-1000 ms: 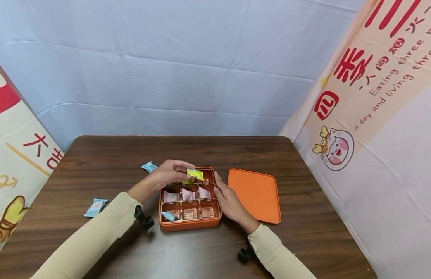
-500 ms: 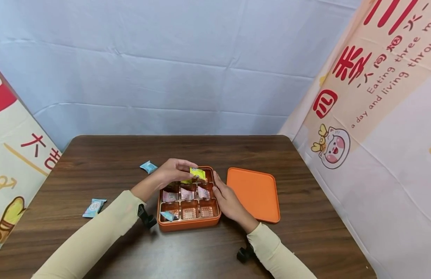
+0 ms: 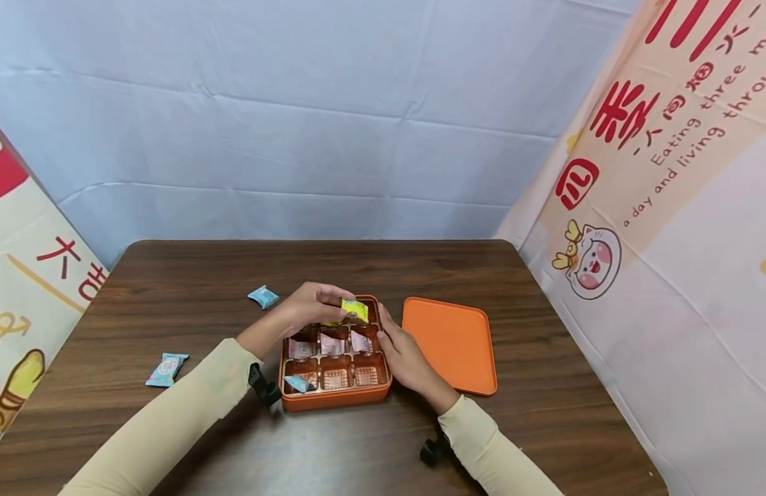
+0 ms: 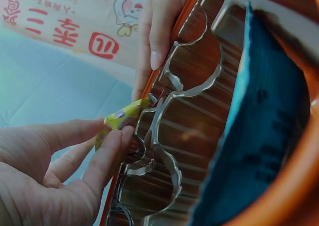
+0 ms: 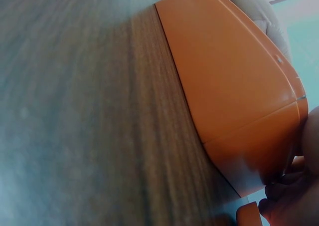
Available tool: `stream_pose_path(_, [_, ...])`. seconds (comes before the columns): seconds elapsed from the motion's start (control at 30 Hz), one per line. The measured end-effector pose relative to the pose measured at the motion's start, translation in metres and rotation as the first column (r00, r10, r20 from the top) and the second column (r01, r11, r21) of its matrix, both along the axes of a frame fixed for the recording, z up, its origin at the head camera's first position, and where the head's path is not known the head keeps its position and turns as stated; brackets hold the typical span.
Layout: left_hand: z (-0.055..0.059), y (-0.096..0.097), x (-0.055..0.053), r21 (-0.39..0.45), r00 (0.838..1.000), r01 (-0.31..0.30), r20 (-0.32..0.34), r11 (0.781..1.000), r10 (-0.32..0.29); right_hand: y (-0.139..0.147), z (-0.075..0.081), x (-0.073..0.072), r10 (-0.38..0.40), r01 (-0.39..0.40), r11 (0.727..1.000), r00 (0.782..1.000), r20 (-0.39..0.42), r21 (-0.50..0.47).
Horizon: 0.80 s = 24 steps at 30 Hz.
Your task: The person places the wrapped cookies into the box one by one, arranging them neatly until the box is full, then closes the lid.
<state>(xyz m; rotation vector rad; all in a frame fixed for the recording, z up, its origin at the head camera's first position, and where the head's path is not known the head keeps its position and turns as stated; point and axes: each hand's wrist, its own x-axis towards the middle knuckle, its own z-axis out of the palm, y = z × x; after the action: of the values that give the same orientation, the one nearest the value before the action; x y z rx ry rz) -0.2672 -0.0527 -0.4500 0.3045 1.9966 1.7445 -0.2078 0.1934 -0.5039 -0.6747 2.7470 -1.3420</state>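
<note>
My left hand [image 3: 311, 305] pinches a yellow wrapped candy [image 3: 356, 310] between thumb and fingertips, over the back right compartment of the orange box [image 3: 339, 401]. In the left wrist view the candy [image 4: 122, 117] overlaps the box's rim. My right hand [image 3: 408, 355] lies along the box's right side, fingers straight against it. The clear-walled insert has three rows of compartments. A pink candy [image 3: 332, 344] sits in each middle-row compartment, and a blue candy [image 3: 297, 383] in the front left one. Another yellow candy [image 3: 331, 323] shows partly beneath my left hand.
The orange lid [image 3: 448, 344] lies flat to the right of the box. Two more blue candies rest on the brown table [image 3: 333, 455]: one candy [image 3: 263, 297] behind my left wrist, another candy [image 3: 167, 370] beside the left sleeve. A pale cloth wall [image 3: 321, 124] stands behind.
My left hand has shifted slightly right with the yellow candy, towards the back right compartment. My right hand stays at the box's side.
</note>
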Motion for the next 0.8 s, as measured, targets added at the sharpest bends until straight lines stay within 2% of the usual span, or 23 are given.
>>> stream_pose_path(0.47, [-0.001,-0.004,0.000,0.029,1.000,0.022,-0.007,0.999,-0.022,0.000,0.002,0.002,-0.015,0.015,1.000,1.000,0.009,0.010])
stream_pose_path(0.63, [0.002,-0.008,0.000,0.029,1.000,-0.003,-0.029,1.000,0.004,0.000,0.002,0.002,-0.016,0.016,1.000,1.000,0.007,0.014])
stream_pose_path(0.8, [0.008,-0.010,-0.003,0.022,0.996,-0.062,-0.061,0.998,0.063,0.000,0.002,0.003,-0.007,0.007,1.000,1.000,-0.010,0.001])
